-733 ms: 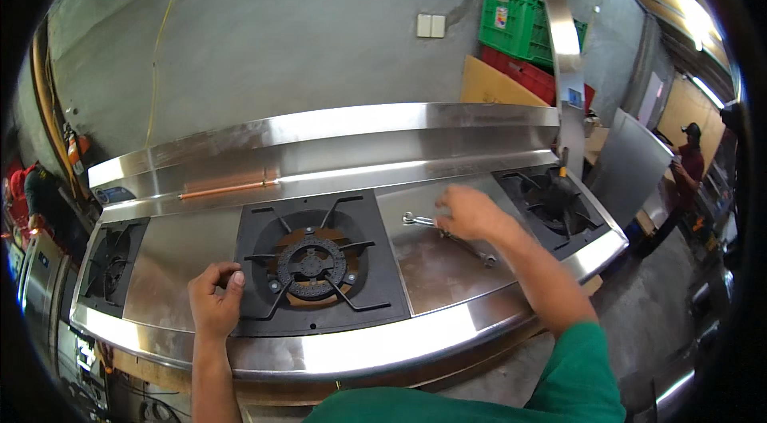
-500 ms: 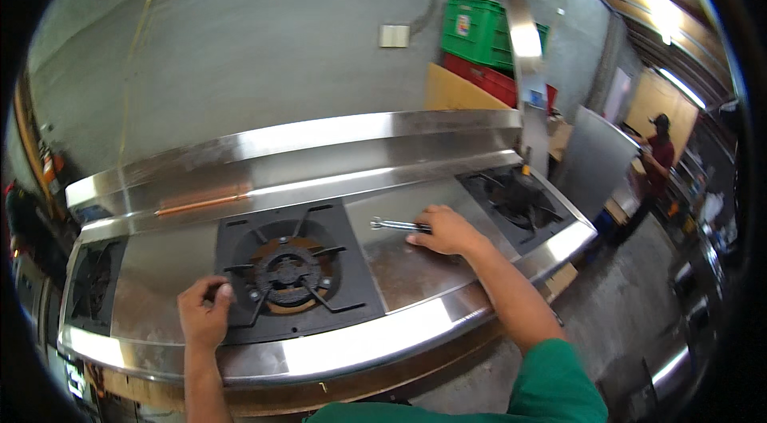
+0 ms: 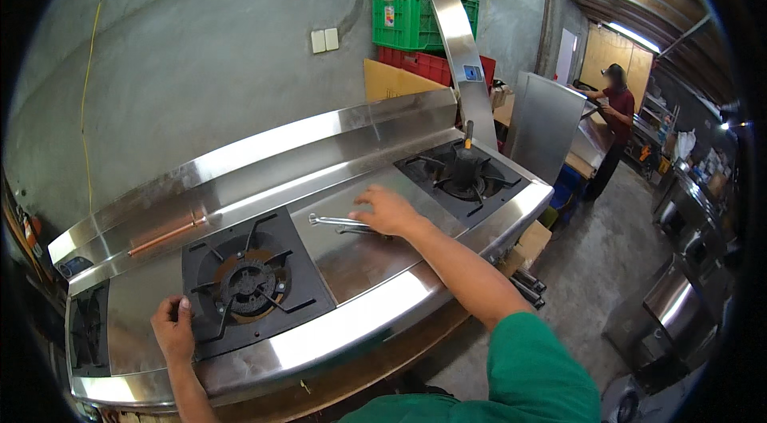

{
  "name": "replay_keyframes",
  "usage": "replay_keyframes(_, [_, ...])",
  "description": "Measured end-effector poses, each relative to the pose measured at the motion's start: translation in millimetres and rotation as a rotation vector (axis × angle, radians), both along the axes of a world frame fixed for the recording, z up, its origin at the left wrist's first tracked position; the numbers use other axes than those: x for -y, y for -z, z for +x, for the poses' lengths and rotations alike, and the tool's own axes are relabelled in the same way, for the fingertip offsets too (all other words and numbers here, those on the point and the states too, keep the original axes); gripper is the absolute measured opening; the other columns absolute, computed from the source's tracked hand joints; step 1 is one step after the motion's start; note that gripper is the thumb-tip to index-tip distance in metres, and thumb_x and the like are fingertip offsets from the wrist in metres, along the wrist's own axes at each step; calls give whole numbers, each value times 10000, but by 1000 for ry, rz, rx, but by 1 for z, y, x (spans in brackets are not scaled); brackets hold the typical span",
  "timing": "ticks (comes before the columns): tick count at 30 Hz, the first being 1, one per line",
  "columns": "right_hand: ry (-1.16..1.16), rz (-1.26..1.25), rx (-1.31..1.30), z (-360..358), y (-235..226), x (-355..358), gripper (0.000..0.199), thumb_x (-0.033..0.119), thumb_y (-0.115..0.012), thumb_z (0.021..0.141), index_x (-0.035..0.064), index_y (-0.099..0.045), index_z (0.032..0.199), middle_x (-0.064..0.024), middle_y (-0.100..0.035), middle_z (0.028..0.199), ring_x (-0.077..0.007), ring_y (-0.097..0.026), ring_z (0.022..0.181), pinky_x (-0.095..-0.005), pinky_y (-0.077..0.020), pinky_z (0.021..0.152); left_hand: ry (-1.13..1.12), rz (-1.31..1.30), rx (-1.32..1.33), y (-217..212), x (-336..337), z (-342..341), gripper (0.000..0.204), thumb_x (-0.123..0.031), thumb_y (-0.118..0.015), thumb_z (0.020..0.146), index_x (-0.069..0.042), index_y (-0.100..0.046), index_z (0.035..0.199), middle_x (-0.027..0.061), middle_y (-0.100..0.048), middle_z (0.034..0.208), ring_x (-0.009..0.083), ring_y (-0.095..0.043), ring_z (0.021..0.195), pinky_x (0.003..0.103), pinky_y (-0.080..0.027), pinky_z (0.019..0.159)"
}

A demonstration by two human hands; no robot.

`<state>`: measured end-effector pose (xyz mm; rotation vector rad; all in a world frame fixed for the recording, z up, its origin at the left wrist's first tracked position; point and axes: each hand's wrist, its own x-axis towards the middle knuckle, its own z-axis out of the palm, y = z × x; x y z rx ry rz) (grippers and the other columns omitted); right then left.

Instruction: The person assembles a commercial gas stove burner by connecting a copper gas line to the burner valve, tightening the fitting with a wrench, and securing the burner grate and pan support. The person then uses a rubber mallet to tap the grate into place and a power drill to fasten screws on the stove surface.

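Over the bare steel panel right of the middle burner, my right hand [image 3: 385, 211] has its fingers apart, with the index finger raised. A chrome wrench [image 3: 334, 222] lies partly under that hand; its open end points left, and a second shiny shape beneath it may be another tool or a reflection. My left hand [image 3: 173, 329] is closed, thumb against curled fingers, beside the left edge of the middle burner [image 3: 248, 283]. Whatever it may hold is hidden. Both hands are above a long stainless steel stove [image 3: 335, 313].
A copper tube [image 3: 166, 236] lies along the back ledge. On the right burner [image 3: 455, 175] stands a dark cylindrical object [image 3: 466, 167]. Left is a third burner [image 3: 89, 331]. Behind are a green crate [image 3: 399, 19] and a leaning steel strip [image 3: 451, 31]. A person [image 3: 615, 119] works farther right.
My view has swung right, so the stove appears shifted left. The fingers of my right hand have loosened from around the wrench and spread. My left hand stays beside the middle burner.
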<state>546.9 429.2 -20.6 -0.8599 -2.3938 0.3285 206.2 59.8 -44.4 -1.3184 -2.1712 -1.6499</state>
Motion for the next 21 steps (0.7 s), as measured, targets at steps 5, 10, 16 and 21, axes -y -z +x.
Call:
replay_keyframes(5, [334,124,-93,81,-31,-70,413,375,-729,838,47,-735,1091,-206,-639,1187,-372,-606,1117,-463,-475,1001,-180,-23,-11,4,11,-9,344,-291,-667,975,43,-644,896,55,-607,690,127,-558,650,303,-463,614])
replay_keyframes(10, [375,152,124,191,-25,-167,751,367,-830,733,82,-566,1376,-218,-576,1338,-395,-519,1284,-448,-428,1080,-345,144,159,5,3,-34,312,-288,-641,997,-3,-618,872,32,-559,679,118,-522,622,293,-444,589])
replay_keyframes(16, [112,36,292,187,-37,-205,811,452,-858,684,41,-602,1335,-215,-627,1303,-378,-565,1255,-431,-431,1081,-355,378,-16,2,-34,71,242,-258,-635,1003,-25,-626,938,5,-584,739,88,-545,667,261,-455,617])
replay_keyframes(21, [86,26,-132,165,-85,-163,716,432,-842,716,31,-642,1275,-181,-645,1287,-331,-605,1205,-418,-446,1052,-340,239,-125,1,-76,217,259,-290,-739,889,-32,-745,897,84,-724,824,166,-671,743,332,-541,704])
